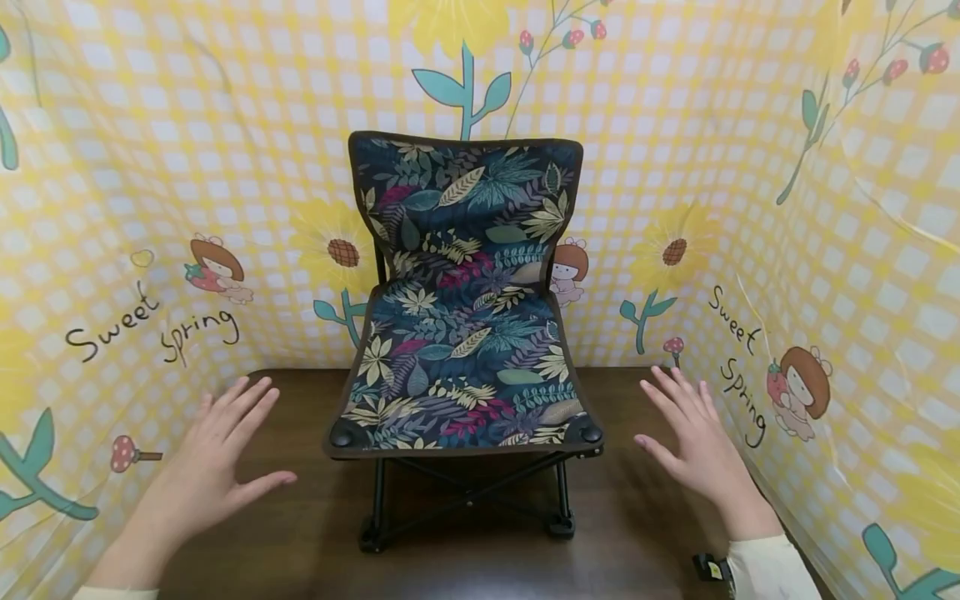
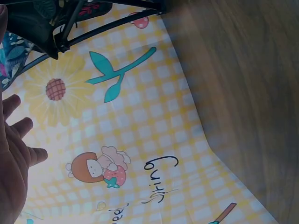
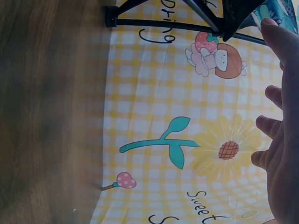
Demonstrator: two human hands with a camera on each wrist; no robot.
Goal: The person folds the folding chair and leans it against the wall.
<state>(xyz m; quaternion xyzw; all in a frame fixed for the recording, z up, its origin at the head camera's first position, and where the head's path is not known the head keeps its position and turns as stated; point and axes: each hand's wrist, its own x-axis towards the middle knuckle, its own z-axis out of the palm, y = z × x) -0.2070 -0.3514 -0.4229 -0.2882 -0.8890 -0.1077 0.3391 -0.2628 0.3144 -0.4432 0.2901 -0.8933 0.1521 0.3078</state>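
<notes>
A small folding chair (image 1: 465, 358) stands unfolded in the middle of the head view, its dark fabric printed with colourful leaves. Its black crossed legs (image 1: 468, 502) rest on the wooden surface. To the left of the seat, my left hand (image 1: 217, 462) hovers with fingers spread, holding nothing. My right hand (image 1: 693, 446) is held out on the other side, apart from the chair, fingers straight. The left wrist view has the left hand (image 2: 16, 158) at its edge and part of the chair frame (image 2: 110, 25) above. In the right wrist view, the right hand (image 3: 280, 130) sits below the seat corner.
A yellow checked cloth (image 1: 285, 167) with flowers, girls and "Sweet Spring" lettering lines the back and both sides. The brown wooden surface (image 1: 300, 533) lies under the chair. A small black object (image 1: 708, 568) is beside the right sleeve.
</notes>
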